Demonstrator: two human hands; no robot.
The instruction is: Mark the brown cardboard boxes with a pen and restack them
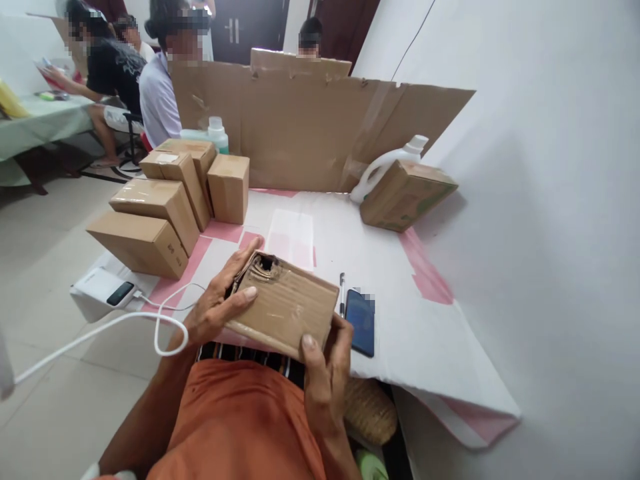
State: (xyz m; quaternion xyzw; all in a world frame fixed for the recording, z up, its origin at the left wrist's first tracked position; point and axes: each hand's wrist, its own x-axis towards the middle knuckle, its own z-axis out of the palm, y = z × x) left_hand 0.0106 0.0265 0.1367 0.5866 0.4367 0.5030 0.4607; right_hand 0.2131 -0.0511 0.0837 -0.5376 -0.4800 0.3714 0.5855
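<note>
We noted a power bank [100, 288] at the table's [400, 340] left edge. Our left hand [220, 303] pinched the torn cardboard box [287, 303] between thumb and fingers above the near edge; our right hand [327, 373] likewise, near a phone [361, 323].

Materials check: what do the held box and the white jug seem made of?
Held box: likely cardboard, mostly matte brown, with a creased face and a ragged, torn corner. White jug: probably plastic, smooth; its rounded, moulded-looking handle suggests it.
</note>
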